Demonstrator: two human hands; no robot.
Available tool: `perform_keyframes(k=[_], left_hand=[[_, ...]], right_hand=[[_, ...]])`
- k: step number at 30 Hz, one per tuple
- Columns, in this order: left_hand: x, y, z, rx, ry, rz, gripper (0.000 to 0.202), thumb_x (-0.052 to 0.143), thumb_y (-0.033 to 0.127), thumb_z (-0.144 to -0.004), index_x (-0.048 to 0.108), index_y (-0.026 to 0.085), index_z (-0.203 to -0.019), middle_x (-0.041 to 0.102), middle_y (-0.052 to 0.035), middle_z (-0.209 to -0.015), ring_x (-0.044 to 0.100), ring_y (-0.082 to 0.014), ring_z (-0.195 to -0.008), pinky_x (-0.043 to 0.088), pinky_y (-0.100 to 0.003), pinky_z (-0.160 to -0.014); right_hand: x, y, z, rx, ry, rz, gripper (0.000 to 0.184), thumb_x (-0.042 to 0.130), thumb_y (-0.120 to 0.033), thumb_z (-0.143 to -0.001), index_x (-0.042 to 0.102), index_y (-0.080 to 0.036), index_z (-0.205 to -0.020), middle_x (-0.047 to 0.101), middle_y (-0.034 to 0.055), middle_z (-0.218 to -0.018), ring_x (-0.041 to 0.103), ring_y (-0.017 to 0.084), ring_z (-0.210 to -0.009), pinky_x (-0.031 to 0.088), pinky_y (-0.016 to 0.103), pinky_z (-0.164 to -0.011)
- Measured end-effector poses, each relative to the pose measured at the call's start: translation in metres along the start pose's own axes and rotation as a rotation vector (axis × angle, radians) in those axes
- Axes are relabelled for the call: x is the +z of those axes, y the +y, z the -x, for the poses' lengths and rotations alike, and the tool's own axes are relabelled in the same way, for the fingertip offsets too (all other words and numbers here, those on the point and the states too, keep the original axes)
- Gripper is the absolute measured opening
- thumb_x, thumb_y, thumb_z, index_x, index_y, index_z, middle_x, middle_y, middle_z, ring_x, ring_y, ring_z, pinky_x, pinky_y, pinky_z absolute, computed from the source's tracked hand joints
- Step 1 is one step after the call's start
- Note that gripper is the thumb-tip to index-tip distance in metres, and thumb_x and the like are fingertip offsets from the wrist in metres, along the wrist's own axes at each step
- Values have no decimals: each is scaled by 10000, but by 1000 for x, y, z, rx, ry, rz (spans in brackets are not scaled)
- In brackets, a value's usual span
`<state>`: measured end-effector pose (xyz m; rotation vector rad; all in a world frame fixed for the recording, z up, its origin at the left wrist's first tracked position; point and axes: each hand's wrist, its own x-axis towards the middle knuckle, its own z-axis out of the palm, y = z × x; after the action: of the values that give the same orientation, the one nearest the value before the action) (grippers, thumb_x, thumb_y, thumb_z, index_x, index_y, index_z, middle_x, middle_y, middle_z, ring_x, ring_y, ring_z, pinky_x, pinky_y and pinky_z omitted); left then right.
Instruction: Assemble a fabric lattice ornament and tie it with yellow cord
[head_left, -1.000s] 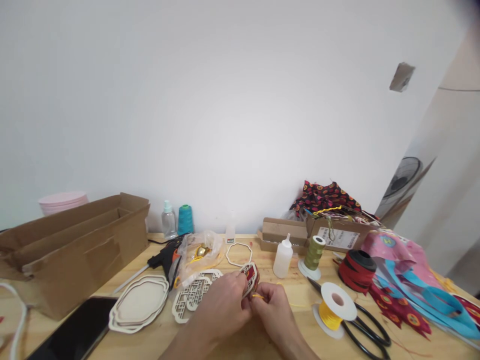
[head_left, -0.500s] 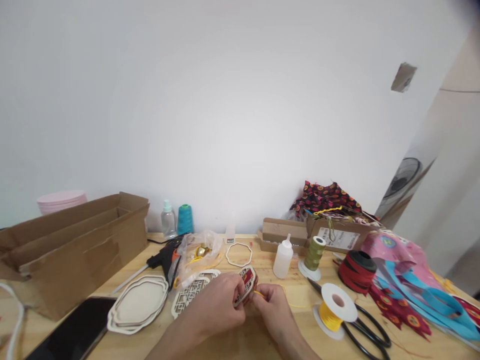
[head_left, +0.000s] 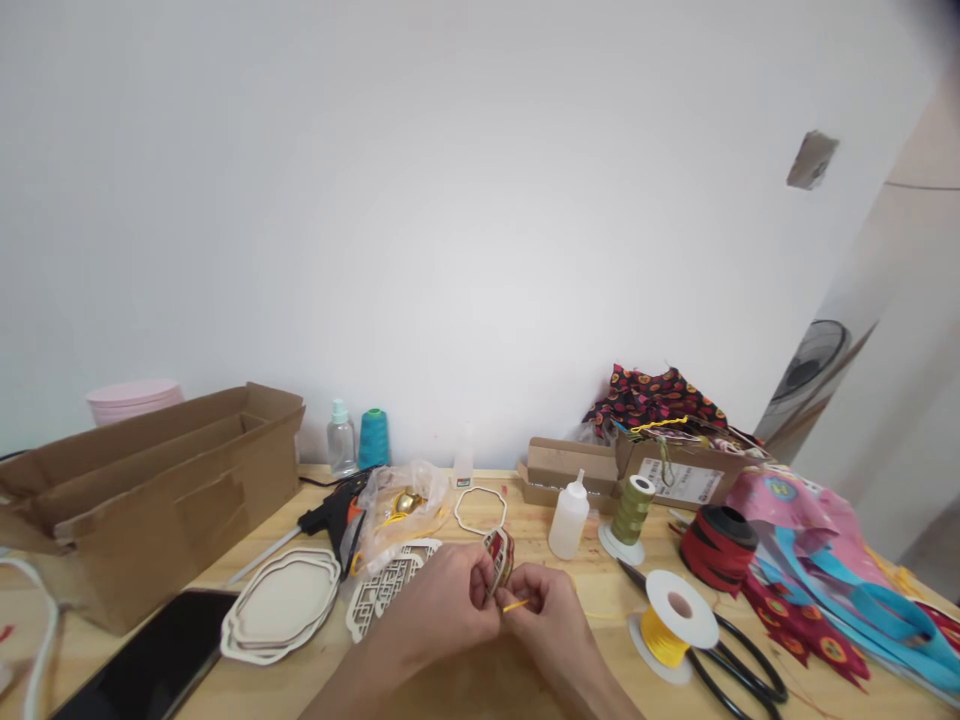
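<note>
I'm pinching the lattice piece [head_left: 499,558], long axis steep, in the left hand [head_left: 454,590], well in from the surface [head_left: 465,690]'s back edge, the right hand [head_left: 546,612] gripping yellow cord [head_left: 516,605] beside the piece's lower end.

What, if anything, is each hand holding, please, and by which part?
The left hand grips the small lattice piece by its left side; the right hand pinches yellow cord just beside it.

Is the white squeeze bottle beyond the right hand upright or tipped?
Upright: the white squeeze bottle stands on the table, its nozzle pointing up.
</note>
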<state>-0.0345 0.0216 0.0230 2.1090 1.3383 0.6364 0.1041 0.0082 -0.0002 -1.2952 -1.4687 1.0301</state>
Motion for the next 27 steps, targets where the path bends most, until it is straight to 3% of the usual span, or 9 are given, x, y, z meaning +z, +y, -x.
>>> perform_keyframes(k=[12,21,27], left_hand=[[5,8,0,30,43,2,73,436,135,-569,475,194,-589,524,41,-529,470,-109,-497,298,-204,-449],[6,3,-1,22,22,47,79,431,133,-560,474,191,-593,517,44,-526,470,-102,-490,305,-195,-437],[6,3,-2,26,20,55,79,431,132,-556,468,191,-592,516,45,-531,475,-103,-499,310,-197,-444]], right_hand=[[-4,9,-2,-93,100,115,179,407,-174,-566,326,-191,-407,266,-59,-432,249,78,-461,149,218,-428],[-7,13,-9,-86,-33,-31,308,366,-303,-680,355,-193,-393,339,-44,-381,298,80,-393,211,215,-409],[-4,12,-9,-70,-36,-94,318,386,-356,-703,362,-190,-433,333,-50,-406,298,80,-411,209,213,-415]])
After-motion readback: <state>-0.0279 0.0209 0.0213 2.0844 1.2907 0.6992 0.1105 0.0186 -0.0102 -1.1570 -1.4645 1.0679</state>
